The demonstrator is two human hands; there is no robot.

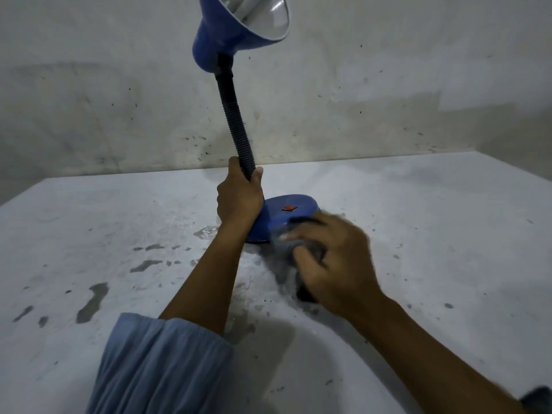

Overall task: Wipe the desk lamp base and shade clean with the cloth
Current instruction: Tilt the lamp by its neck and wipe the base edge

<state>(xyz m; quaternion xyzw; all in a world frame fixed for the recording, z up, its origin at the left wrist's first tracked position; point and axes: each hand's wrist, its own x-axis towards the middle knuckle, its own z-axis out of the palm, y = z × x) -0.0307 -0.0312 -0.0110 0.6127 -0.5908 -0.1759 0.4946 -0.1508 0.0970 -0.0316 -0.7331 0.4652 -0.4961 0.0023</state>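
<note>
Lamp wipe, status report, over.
Left hand grips the lamp neck. Right hand holds the cloth against the blue base. Shade untouched overhead. Nothing in the way.

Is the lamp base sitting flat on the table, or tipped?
Tipped: the base is tilted toward the camera, its far edge raised, while the left hand grips the neck.
</note>
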